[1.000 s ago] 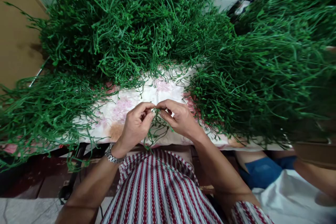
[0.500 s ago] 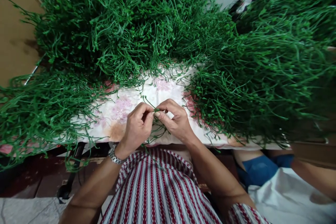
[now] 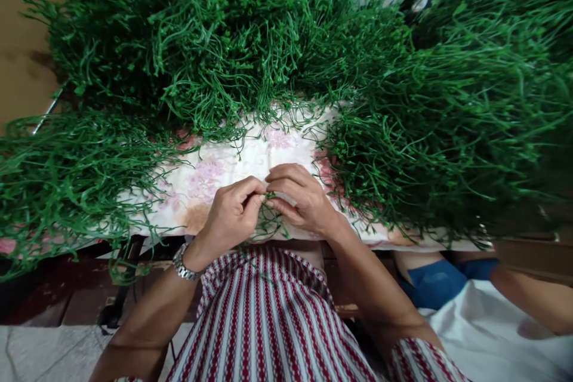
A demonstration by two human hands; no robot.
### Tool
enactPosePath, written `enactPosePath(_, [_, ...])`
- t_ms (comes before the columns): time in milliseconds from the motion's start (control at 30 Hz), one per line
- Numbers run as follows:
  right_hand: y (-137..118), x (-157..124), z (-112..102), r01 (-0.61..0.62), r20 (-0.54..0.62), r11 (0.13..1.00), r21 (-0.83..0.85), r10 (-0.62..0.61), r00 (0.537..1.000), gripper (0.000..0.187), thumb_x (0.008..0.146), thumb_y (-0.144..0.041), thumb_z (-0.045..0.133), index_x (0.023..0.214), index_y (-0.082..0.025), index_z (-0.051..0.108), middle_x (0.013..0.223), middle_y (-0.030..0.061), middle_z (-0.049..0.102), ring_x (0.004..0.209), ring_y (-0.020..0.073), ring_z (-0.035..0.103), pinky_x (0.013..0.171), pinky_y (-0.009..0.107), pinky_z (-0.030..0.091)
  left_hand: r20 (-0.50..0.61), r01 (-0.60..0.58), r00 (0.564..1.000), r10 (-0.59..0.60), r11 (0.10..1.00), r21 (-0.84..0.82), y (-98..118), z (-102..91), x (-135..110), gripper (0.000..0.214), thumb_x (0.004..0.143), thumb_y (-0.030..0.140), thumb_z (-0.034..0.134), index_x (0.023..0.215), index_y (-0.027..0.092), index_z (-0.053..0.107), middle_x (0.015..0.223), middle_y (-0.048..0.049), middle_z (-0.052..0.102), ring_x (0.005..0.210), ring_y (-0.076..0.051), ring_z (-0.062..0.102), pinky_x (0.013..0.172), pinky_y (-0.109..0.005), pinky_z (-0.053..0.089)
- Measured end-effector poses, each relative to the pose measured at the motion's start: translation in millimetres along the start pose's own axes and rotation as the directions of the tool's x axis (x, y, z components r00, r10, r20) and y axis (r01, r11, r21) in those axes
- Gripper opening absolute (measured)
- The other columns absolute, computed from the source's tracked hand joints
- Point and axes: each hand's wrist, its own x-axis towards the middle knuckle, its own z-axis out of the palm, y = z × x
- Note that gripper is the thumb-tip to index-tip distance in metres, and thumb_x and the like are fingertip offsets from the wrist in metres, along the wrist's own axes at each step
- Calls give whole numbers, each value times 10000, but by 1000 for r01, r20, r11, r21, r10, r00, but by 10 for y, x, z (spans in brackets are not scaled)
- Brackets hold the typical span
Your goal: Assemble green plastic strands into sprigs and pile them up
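Low over the near edge of the cloth, my left hand [image 3: 237, 209] pinches thin green stems [image 3: 270, 195] between thumb and forefinger. Just to the right, my right hand [image 3: 302, 197] has its thumb and fingers parted around the tips of those stems, close to the left fingertips. Below both hands, several loose green stems [image 3: 271, 224] with small branched ends lie at the cloth's edge. My fingers partly hide the pinched stems.
A floral cloth [image 3: 250, 158] covers the table. Green stems are heaped at the back [image 3: 215, 42], on the left [image 3: 76, 179] and on the right [image 3: 447, 149]. Another person in blue shorts [image 3: 434, 283] sits at right. Brown cardboard [image 3: 27, 42] stands far left.
My right thumb and fingers have parted from their pinch on the stems. The long stem that stuck up beyond my fingers no longer shows. My left hand still pinches.
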Motion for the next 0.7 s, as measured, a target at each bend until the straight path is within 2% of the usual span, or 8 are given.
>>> enactPosePath(100, [-33,-19,-49,-1,46,996,-94,5,999,107,867,-239,516,873,-158,586,844,62,624,841,181,541,751,326,436,75,-64,996,56,993,104,-27,-59,-7,133,795,100,448,718,170,530,629,28,532,578,-91,487,581,-215,377])
enactPosePath(200, [-71,-34,-61,-1,71,989,-150,12,997,108,874,-209,491,888,-155,583,790,56,609,764,168,512,705,307,414,107,-104,990,88,983,149,-48,-64,-18,143,807,101,433,788,171,556,711,6,597,647,-105,539,631,-222,400])
enactPosePath(267, [-87,-48,-38,-31,92,988,-154,45,995,129,889,-197,448,914,-143,563,756,54,583,718,158,494,683,293,406,106,-102,991,86,983,156,-47,-43,-24,146,812,102,434,823,167,564,744,-2,619,665,-106,555,639,-218,405])
enactPosePath(467, [-111,-126,14,-144,193,983,-111,164,968,138,892,-177,404,934,-126,525,757,42,541,653,124,480,586,228,370,179,-71,983,44,987,147,-67,-11,-24,115,790,104,461,780,164,559,641,24,571,556,-88,505,546,-204,367])
enactPosePath(700, [-163,-219,-21,-102,267,987,-123,132,955,161,791,-78,437,858,-137,570,709,19,559,595,103,477,519,215,314,300,-147,948,106,982,117,-141,-33,-54,161,766,72,453,741,158,587,707,-18,631,648,-120,566,623,-237,415])
